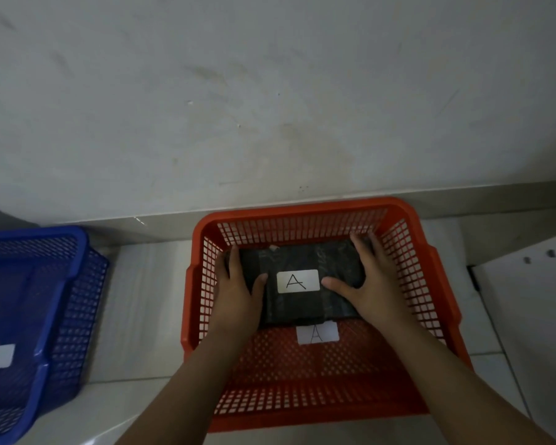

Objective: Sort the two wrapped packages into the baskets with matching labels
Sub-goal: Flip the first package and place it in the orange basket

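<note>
Blue basket (29, 316), white label, far left, apart. Red basket (302, 213), labelled A: black wrapped package (302, 303), label A, inside against the far wall. Left hand (235, 284) and right hand (369, 281) clasp its ends, fingers curled. White panel (533, 316) at right.

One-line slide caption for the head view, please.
Both hands set the black package labelled A inside the orange basket.

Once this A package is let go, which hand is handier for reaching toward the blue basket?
Probably the left hand: the blue basket sits on its side.
</note>
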